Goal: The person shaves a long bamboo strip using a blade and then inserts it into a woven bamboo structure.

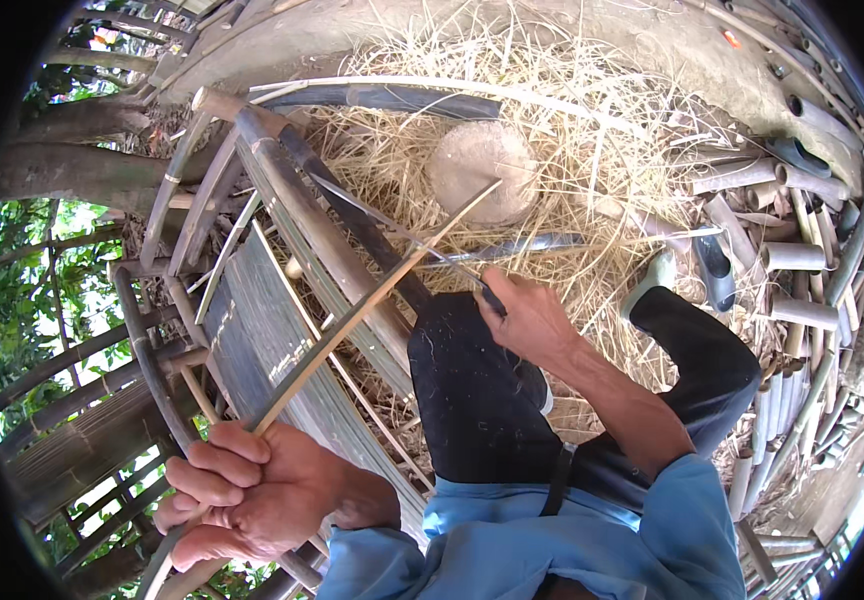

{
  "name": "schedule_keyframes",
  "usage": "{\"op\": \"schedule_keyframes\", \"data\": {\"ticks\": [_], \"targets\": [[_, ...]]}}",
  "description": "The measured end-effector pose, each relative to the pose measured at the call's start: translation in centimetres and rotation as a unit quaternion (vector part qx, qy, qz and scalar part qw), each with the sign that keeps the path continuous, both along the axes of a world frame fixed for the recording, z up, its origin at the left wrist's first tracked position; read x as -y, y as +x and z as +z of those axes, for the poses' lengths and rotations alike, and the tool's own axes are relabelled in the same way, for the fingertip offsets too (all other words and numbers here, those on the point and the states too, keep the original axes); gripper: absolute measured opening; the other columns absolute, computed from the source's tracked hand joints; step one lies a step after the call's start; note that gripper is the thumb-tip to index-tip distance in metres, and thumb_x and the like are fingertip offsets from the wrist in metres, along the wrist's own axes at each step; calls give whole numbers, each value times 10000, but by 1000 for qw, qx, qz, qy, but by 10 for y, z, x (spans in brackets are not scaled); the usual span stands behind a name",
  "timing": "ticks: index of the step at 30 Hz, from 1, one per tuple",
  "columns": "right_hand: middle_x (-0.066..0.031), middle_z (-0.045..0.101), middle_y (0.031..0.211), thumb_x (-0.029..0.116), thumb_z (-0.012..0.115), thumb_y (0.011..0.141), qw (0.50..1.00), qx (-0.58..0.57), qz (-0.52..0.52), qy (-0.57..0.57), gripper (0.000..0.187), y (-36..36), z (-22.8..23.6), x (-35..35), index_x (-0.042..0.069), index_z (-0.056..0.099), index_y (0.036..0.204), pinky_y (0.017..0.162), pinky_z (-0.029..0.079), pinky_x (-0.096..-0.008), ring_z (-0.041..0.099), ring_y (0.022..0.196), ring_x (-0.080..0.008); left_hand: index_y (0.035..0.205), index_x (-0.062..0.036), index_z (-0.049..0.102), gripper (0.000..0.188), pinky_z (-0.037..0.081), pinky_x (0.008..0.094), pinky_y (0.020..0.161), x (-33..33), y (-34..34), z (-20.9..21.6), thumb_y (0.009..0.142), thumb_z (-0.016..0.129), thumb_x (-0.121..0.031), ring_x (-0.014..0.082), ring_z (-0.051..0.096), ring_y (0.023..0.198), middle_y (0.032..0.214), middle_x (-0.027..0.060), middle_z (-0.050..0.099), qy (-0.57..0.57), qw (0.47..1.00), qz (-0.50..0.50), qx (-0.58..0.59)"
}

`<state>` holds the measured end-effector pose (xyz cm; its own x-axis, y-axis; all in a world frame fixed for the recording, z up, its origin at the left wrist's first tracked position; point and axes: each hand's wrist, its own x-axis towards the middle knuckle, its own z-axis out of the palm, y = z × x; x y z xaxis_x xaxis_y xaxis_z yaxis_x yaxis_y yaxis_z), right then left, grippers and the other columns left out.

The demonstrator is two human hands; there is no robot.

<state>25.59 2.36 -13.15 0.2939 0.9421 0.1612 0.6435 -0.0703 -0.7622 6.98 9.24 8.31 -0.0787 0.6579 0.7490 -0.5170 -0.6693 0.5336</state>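
My left hand [277,500] is closed around the lower part of a long split bamboo strip [337,330], which slants up and away to the right across my thigh. In my right hand [537,320] is the dark handle of a knife [377,214], its long thin blade pointing to the far left. Blade and strip cross just beyond my right fist; whether the edge bites into the bamboo I cannot tell. The strip's far tip lies over a round wooden block [484,172] on the ground.
Pale shavings [592,130] cover the ground around the block. To the left is a bamboo bench [262,310] with poles beside it. Cut bamboo tubes [797,257] are piled along the right. A dark shoe [715,272] lies near my foot, and a bamboo railing [82,350] stands at far left.
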Motion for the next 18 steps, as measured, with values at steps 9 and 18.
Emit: {"op": "schedule_keyframes", "data": {"ticks": [9,18], "targets": [[-159,602,689,184,651,905,998,-50,33,-31,221,4,-5,-4,92,524,1060,480,529,-461,656,599,-360,809,-78,410,466,222,276,497,-18,-19,-1,1068,420,-465,105,211,528,676,-11,296,11,1000,-24,-2],[-151,598,660,173,620,935,996,53,-6,-67,175,32,-47,-20,105,509,1053,441,500,-445,637,545,-331,665,-112,331,464,222,295,503,-17,-16,4,1018,528,-340,120,200,546,647,-2,252,-42,998,-41,34]]}}
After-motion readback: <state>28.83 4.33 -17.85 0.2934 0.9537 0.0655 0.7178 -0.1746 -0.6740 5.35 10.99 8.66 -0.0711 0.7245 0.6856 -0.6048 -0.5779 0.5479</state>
